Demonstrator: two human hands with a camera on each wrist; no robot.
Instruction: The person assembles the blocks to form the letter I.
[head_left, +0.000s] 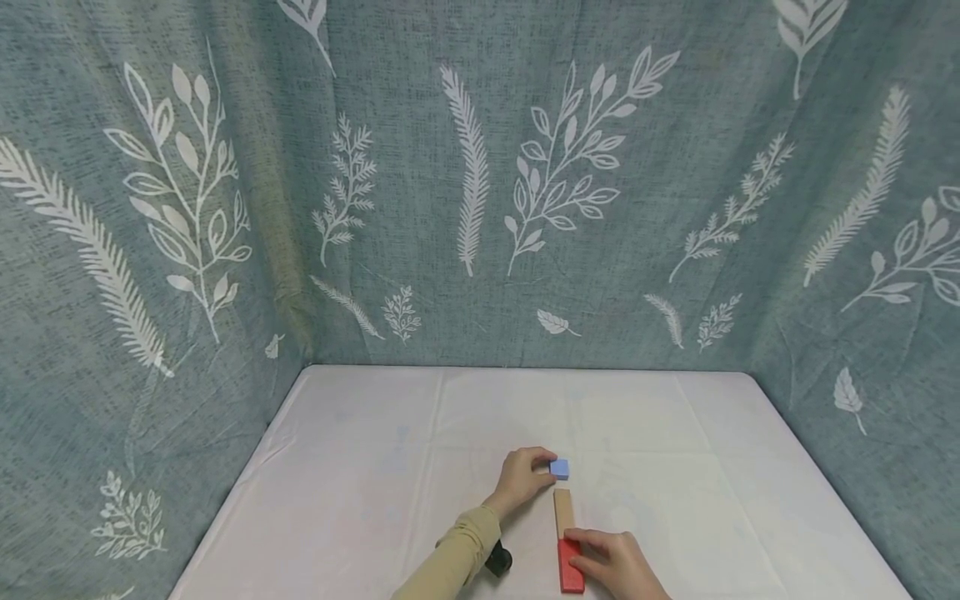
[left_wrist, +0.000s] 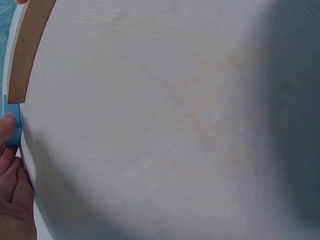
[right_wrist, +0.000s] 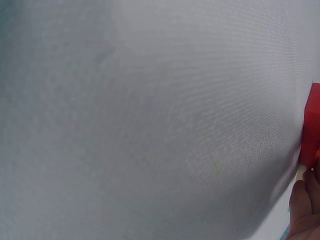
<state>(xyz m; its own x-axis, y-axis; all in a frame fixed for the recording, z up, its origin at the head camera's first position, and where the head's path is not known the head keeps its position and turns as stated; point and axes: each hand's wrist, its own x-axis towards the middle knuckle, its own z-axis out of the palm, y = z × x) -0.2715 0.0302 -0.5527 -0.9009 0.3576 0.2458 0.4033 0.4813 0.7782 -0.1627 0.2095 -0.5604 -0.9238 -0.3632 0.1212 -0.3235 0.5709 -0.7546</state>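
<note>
My left hand point(head_left: 522, 482) pinches a small blue block point(head_left: 559, 469) between thumb and fingers. In the left wrist view the thumb lies against the blue block point(left_wrist: 13, 125), close to the end of a wooden strip point(left_wrist: 31, 50). Nearer to me, the same tan wooden strip point(head_left: 563, 511) runs lengthwise up to a red block point(head_left: 571, 575). My right hand point(head_left: 618, 562) holds this red block by its sides, fingers at its far end. At the right edge of the right wrist view, fingers of the right hand point(right_wrist: 306, 210) touch the red block point(right_wrist: 311, 127).
A white cloth covers the table point(head_left: 360, 467). A green-grey curtain point(head_left: 420, 208) with white leaf prints hangs behind it and along both sides. A small black device point(head_left: 498, 560) shows at the left wrist, beside the tan sleeve point(head_left: 450, 558).
</note>
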